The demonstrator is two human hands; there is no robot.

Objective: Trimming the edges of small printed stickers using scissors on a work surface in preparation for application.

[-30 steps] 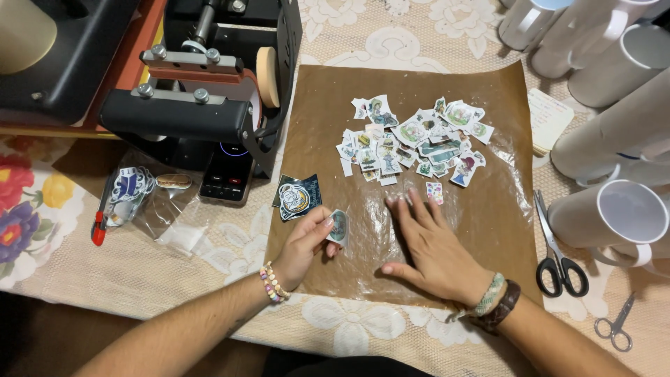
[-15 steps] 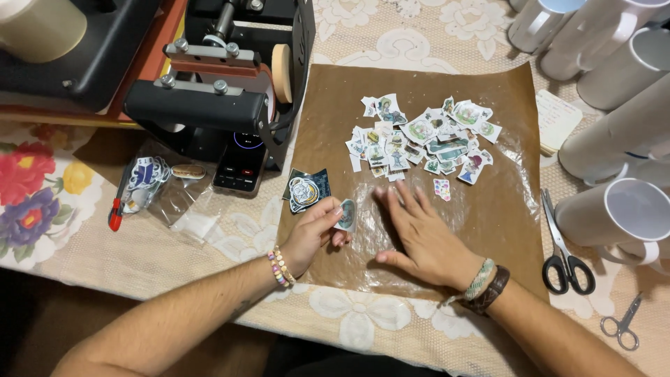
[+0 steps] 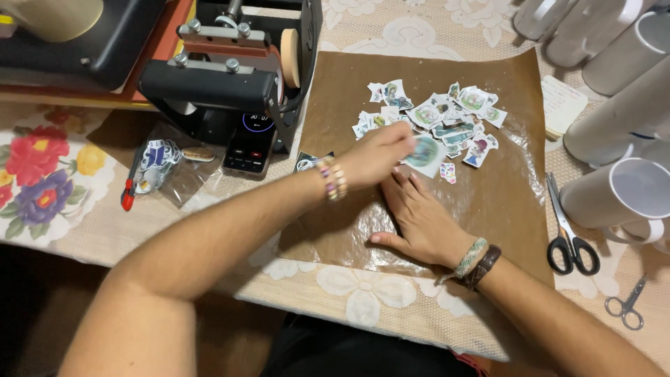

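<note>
Lace-patterned cream tablecloth [image 3: 363,293] covers the whole worktable, and on top of it sits a big sheet of brown baking-type paper [image 3: 502,209], a bit crinkled and shiny.

Left hand [image 3: 373,155] reaches across over the sheet and pinches a round cut-out sticker [image 3: 423,152], greenish-blue picture on white backing, between thumb and fingers. The sticker is held just at the near edge of the pile of cut-out stickers [image 3: 436,115], which is scattered over the far middle of the brown paper. Beaded bracelet on that wrist.

Right hand [image 3: 419,220] is flat on the paper, palm down, fingers spread and relaxed, not gripping anything, just pressing the sheet. Its fingertips end right under the held sticker. Woven band and a dark strap on that wrist. One tiny sticker [image 3: 448,172] lies by itself just right of those fingers.

Off to the left there's a black mug press machine [image 3: 223,91] with a small lit display, and in front of it a clear plastic bag [image 3: 164,167] with bits inside plus a red-handled tool. A dark sticker peeks out under the left wrist, mostly hidden.

Right side: black-handled scissors [image 3: 569,234] on the sheet's edge, a small pair of silver scissors [image 3: 627,304] on the cloth, and a bunch of white mugs [image 3: 628,195] lying and standing about.
</note>
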